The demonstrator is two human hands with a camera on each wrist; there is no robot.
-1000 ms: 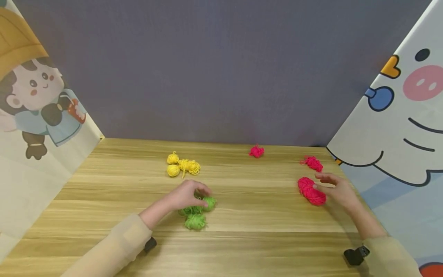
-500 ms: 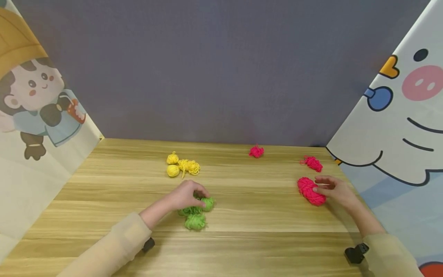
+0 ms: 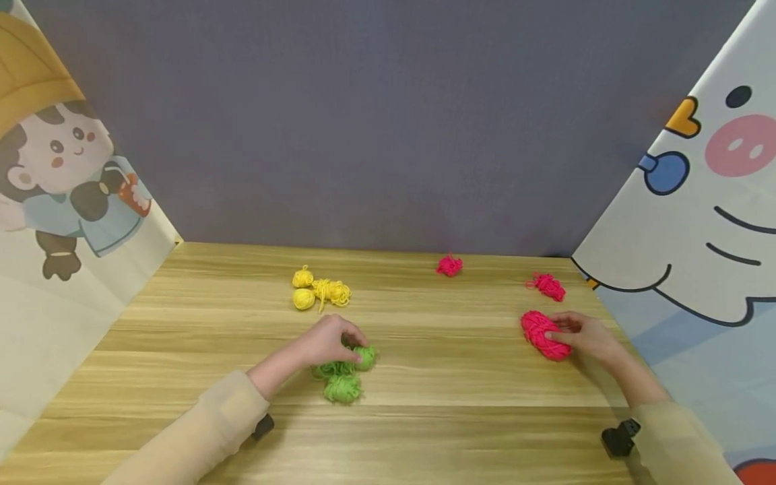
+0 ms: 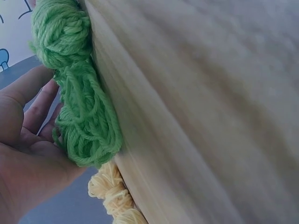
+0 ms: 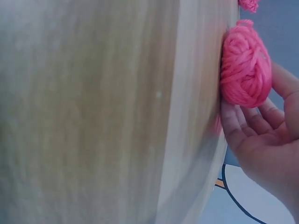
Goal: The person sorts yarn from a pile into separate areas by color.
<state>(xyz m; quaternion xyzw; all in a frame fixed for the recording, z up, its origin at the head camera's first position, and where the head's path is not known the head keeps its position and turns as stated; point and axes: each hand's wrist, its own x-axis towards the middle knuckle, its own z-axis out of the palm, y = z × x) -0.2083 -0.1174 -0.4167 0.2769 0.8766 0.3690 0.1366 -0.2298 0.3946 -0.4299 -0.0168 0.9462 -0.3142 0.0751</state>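
The left hand (image 3: 330, 340), half-curled, is pinching a green yarn ball (image 3: 366, 358) between thumb and fingers on the desk (image 3: 424, 438), beside two other green bundles (image 3: 342, 389). The right hand (image 3: 589, 338), thumb moderately spread from its fingers, is gripping the large pink ball (image 3: 542, 335), also on the desk. Three yellow bundles (image 3: 303, 299) and two smaller pink balls (image 3: 449, 265) are lying farther back.

Flat grey partition (image 3: 376, 128) beyond the left hand (image 3: 327, 341), white cartoon-printed panel (image 3: 679, 236) right of the right hand (image 3: 593, 338)
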